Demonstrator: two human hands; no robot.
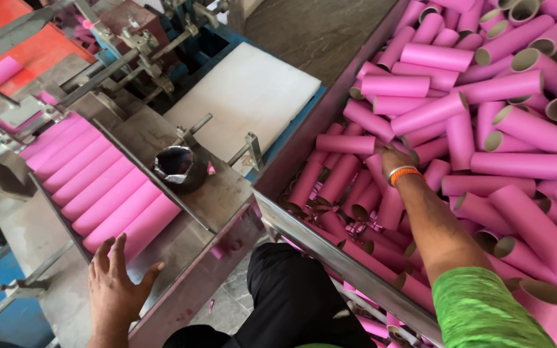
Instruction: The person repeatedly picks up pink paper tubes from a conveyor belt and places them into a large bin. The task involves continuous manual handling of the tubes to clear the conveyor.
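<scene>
Down at 7 o'clock, left hand [116, 290] lies flat on the metal worktop [182, 238], fingers [109, 250] spread and released, grasping nothing; fingertips just touch the near end of the row of pink tubes [98, 180]. That row lies side by side in a sloped metal tray [195, 216], running from 9 o'clock toward centre, tubes touching one another. Just beside the row, toward 3 o'clock of it, a dark round cup-like part [180, 167] sits on the machine plate. At 12 o'clock a white flat board [246, 90] on a blue base; at 11 o'clock, rods and brackets of the machine [136, 45], with an orange panel [8, 32] at 10 o'clock. Right hand [396, 161] reaches out at 2 o'clock into a large metal bin [304, 225] heaped with loose pink cardboard tubes [485, 116], lying at all angles, some showing hollow ends. An orange band [405, 173] circles the wrist; green sleeve [485, 309] at 5 o'clock. Right fingers are buried among the tubes; cannot tell whether they are clenched on one or loose
</scene>
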